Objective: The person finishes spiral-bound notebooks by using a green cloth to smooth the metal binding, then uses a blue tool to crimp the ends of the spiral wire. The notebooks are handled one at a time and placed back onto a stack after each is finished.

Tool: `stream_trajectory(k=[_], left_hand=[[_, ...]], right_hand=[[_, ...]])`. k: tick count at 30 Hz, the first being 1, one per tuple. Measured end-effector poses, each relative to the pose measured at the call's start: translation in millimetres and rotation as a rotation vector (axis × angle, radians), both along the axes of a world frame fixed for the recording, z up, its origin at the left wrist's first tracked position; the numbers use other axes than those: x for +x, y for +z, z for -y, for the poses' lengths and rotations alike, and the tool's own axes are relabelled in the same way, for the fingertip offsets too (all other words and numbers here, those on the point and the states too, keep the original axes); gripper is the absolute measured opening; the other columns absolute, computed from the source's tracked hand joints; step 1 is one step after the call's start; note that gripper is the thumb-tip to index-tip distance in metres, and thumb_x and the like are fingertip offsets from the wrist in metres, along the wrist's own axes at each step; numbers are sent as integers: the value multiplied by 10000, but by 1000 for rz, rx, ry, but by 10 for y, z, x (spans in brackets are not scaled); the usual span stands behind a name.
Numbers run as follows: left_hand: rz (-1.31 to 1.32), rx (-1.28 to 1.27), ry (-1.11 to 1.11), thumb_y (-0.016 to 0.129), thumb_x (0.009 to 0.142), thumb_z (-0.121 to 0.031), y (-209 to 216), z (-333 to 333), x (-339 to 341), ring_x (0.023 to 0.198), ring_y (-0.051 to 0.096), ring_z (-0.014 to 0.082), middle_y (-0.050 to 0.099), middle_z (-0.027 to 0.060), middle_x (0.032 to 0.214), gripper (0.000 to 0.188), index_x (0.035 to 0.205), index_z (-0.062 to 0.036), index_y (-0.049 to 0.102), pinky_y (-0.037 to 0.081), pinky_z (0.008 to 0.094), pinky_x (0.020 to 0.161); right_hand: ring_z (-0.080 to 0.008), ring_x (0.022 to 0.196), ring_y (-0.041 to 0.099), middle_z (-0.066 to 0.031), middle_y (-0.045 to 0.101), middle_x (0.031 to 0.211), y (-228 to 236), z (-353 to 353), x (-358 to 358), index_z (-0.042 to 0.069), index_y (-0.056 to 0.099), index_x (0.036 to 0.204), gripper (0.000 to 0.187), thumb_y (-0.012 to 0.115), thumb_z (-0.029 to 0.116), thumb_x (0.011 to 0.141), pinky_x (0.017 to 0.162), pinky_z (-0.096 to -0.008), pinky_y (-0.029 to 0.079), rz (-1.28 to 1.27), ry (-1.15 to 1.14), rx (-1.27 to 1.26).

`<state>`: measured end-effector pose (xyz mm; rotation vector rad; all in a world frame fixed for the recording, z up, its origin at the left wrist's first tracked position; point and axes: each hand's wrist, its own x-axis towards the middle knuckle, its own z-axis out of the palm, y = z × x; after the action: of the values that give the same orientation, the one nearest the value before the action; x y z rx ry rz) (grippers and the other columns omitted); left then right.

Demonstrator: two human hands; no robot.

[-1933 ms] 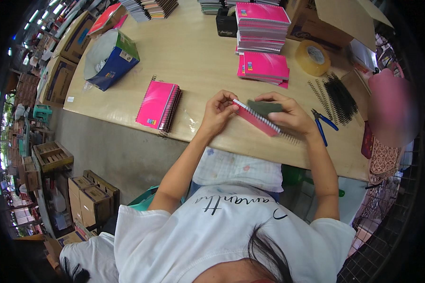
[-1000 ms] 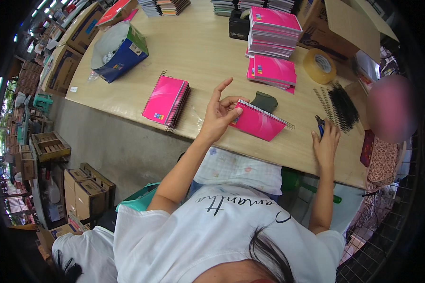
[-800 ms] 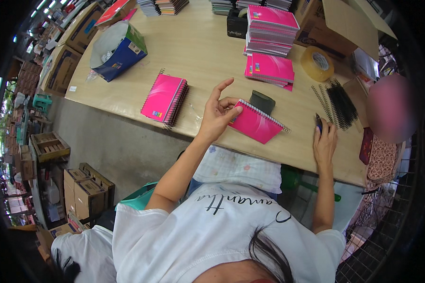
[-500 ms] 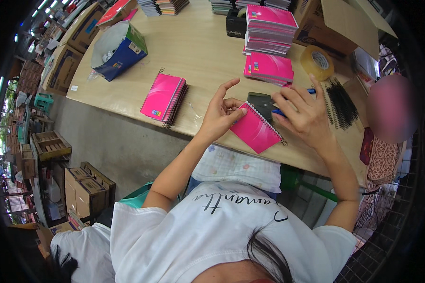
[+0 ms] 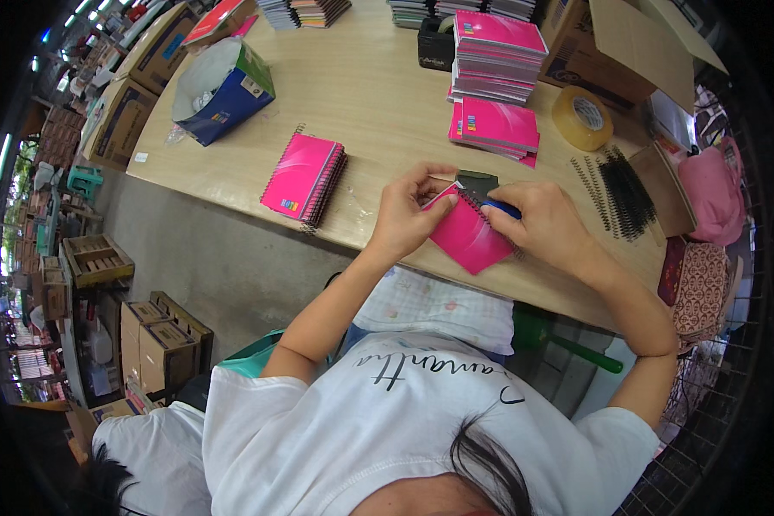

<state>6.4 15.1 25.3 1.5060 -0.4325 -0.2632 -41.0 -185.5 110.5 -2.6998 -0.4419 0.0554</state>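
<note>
A small pink notebook [image 5: 471, 239] is tilted at the table's near edge, a spiral coil along its upper right side. My left hand [image 5: 411, 211] pinches its top corner between thumb and fingers. My right hand [image 5: 546, 222] is closed around a blue-handled tool [image 5: 502, 208] at the coiled side; its working end is hidden by the fingers. Behind the notebook lies a dark green flat object [image 5: 477, 182]. To the left sits a pile of coiled pink notebooks [image 5: 301, 176]. Loose black spiral coils [image 5: 625, 196] lie right of my right hand.
Pink booklets without visible coils form a tall stack [image 5: 499, 64] and a lower pile [image 5: 497, 125] at the back. Near them are a yellowish tape roll [image 5: 582, 118], a black tape dispenser [image 5: 435, 45] and an open carton [image 5: 636, 52]. A blue bag [image 5: 232, 99] stands far left.
My right hand has come down and left, closing with the blue-handled tool against the notebook's coil. My left index finger, raised before, has curled down to the notebook's corner.
</note>
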Motion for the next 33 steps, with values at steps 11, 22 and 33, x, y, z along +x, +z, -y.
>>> stream_trajectory(k=[11, 22, 33], left_hand=[[744, 816, 130, 455, 815, -68, 1011, -1156, 865, 869, 546, 349, 569, 160, 858, 133, 905, -52, 551, 396, 437, 787], [906, 1036, -34, 496, 824, -51, 68, -1297, 1287, 1019, 509, 337, 533, 155, 1057, 161, 985, -45, 485, 391, 402, 866], [231, 619, 146, 732, 781, -454, -105, 394, 1711, 812, 683, 246, 704, 151, 835, 476, 897, 4, 682, 526, 356, 737]], right_hand=[[-318, 951, 586, -122, 640, 978, -682, 715, -375, 21, 672, 1017, 336, 717, 234, 760, 822, -412, 462, 223, -328, 21], [-314, 1025, 541, -128, 581, 1083, -1325, 699, -414, 23, 650, 1078, 372, 719, 206, 762, 915, -429, 411, 366, -390, 12], [-317, 992, 569, -109, 578, 1018, -1205, 1445, 3, 59, 629, 969, 226, 651, 253, 856, 815, -463, 475, 240, -888, -243]])
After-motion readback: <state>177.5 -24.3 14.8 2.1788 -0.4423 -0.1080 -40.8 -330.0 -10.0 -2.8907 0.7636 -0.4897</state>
